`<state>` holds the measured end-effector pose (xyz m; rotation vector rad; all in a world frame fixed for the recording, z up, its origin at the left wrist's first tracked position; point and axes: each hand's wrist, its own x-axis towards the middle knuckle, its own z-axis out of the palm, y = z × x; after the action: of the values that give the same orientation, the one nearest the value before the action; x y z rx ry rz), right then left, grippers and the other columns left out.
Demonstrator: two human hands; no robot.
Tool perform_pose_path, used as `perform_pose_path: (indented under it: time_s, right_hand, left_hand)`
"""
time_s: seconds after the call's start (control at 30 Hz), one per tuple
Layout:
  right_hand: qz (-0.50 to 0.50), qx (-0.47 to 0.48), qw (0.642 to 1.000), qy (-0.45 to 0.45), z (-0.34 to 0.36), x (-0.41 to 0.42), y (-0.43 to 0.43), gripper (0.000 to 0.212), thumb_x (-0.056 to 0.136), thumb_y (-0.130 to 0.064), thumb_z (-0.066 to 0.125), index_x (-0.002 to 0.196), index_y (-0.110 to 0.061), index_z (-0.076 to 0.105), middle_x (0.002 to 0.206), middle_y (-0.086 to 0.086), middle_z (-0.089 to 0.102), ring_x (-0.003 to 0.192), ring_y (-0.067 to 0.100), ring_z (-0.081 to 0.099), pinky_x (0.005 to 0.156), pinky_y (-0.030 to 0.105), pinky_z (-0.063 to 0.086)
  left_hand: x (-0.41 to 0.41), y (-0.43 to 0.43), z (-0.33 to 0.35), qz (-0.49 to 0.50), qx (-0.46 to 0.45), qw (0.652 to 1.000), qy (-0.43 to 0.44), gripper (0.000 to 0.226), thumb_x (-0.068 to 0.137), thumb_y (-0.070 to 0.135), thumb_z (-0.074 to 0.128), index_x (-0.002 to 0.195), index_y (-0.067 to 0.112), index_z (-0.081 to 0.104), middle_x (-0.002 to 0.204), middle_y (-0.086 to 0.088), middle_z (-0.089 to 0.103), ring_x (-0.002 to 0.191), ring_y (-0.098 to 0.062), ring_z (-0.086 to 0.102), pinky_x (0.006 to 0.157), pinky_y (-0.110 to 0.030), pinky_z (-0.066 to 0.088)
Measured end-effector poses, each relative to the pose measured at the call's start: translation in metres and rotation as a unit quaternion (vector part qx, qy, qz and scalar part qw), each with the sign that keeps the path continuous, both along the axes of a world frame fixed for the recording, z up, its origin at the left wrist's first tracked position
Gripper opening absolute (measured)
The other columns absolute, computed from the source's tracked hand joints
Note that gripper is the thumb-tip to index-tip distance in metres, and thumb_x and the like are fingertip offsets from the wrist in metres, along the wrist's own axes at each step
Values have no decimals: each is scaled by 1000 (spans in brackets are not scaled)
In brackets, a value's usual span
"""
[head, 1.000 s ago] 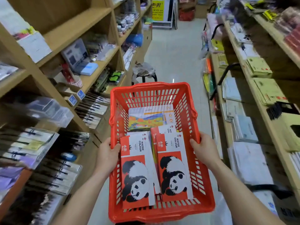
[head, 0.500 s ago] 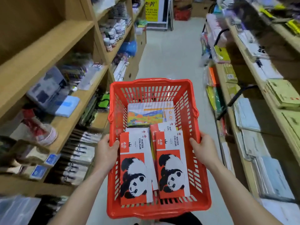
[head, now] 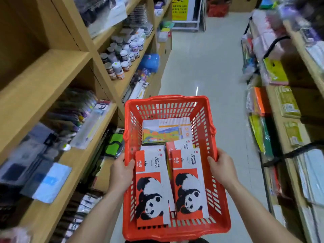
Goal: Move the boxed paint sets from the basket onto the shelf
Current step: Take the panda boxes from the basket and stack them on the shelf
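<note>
Left hand [head: 121, 174] and right hand [head: 221, 170] each closed around a long side rim of the red plastic basket [head: 217, 230], thumbs hooked inside, carrying it level in the aisle. The boxed paint sets lie flat on the basket floor between the two hands. Nearest the person, two panda boxes [head: 152, 195] rest side by side, each just inside one thumb; further boxes of the same kind show beneath their far ends. A landscape box [head: 163, 131] lies crosswise at the far end, well apart from both hands. The basket is rigid, with slotted lattice walls and a rolled rim. The panda boxes are slim cardboard rectangles, red and white, printed "WATER COLOUR" above a black-and-white panda. To the left stands a wooden shelf [head: 43, 81], its boards smooth and pale; small jars [head: 121, 55] crowd an upper board further along.
</note>
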<state>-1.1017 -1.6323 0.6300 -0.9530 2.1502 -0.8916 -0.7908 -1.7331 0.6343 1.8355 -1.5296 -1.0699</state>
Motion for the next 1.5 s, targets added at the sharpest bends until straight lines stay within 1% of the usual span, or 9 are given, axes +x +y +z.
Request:
perform_pose_path:
  time_s: [0.07, 0.2, 0.7, 0.83, 0.97, 1.13, 1.23, 1.37, 1.5]
  right_hand:
    - [-3, 14, 1000, 21, -13, -10, -54, 20, 93, -3, 61, 99, -21, 68, 88, 3, 74, 83, 27, 71, 64, 27, 41]
    - [-13, 50, 998, 28, -46, -25, -160, 21, 95, -5, 61, 113, -6, 70, 105, 15, 78, 94, 34, 72, 72, 27, 40]
    - [-40, 114, 993, 12, -202, -76, -426, 27, 95, -12, 58, 119, -10, 69, 112, 13, 79, 93, 33, 74, 83, 39, 58]
    - [-41, 125, 991, 6, -229, -94, -460, 27, 96, -11, 58, 120, -10, 70, 112, 14, 79, 95, 34, 75, 86, 41, 59]
    - [-35, 156, 987, 14, -236, -106, -483, 30, 92, -10, 60, 121, -10, 71, 110, 16, 80, 96, 38, 75, 85, 40, 58]
    - [-90, 132, 986, 49, -215, -84, -460, 40, 94, -20, 64, 133, -14, 64, 126, 11, 73, 113, 33, 68, 91, 40, 51]
    - [-59, 69, 987, 136, -207, -47, -433, 42, 93, -22, 64, 133, -11, 62, 129, 11, 66, 120, 30, 59, 97, 35, 45]
    - [32, 143, 989, 10, -228, -19, -421, 55, 94, -20, 69, 144, -7, 51, 140, 12, 60, 131, 30, 54, 111, 41, 44]
    - [-27, 182, 978, -101, -250, -21, -435, 60, 91, -23, 73, 143, -14, 45, 135, 5, 62, 122, 27, 61, 102, 48, 52]
  left_hand:
    - [-12, -53, -16, -6, 11, 1000, 1, 21, 98, 5, 62, 96, 25, 68, 85, 2, 76, 82, -25, 73, 77, -39, 57]
    - [-30, -158, -53, -16, 18, 1000, -18, 28, 98, 7, 62, 84, 31, 61, 78, 11, 70, 76, -18, 69, 63, -30, 49]
    - [-92, -433, -218, -32, 116, 992, -47, 11, 103, 15, 56, 108, 23, 61, 94, 4, 70, 87, -25, 71, 76, -37, 57]
    - [-106, -468, -247, -28, 139, 989, -31, 20, 102, 12, 56, 93, 29, 62, 86, 12, 73, 78, -16, 74, 62, -28, 58]
    - [-110, -487, -255, -23, 154, 987, -32, 17, 101, 10, 54, 110, 19, 66, 98, -2, 77, 92, -31, 74, 80, -41, 60]
    - [-98, -458, -235, -47, 174, 983, -46, 47, 99, 18, 62, 144, 22, 51, 128, -4, 71, 114, -25, 69, 101, -46, 53]
    - [-95, -434, -214, -76, 45, 988, -129, 56, 90, 31, 63, 143, 20, 49, 141, -3, 56, 128, -21, 53, 105, -38, 44]
    - [-109, -409, -206, -130, 17, 981, -145, 56, 89, 25, 69, 142, 15, 54, 142, -4, 55, 132, -22, 50, 110, -43, 43]
    - [-127, -393, -213, -145, 84, 974, -150, 68, 94, 17, 70, 155, 12, 40, 159, -6, 42, 148, -23, 36, 120, -34, 27]
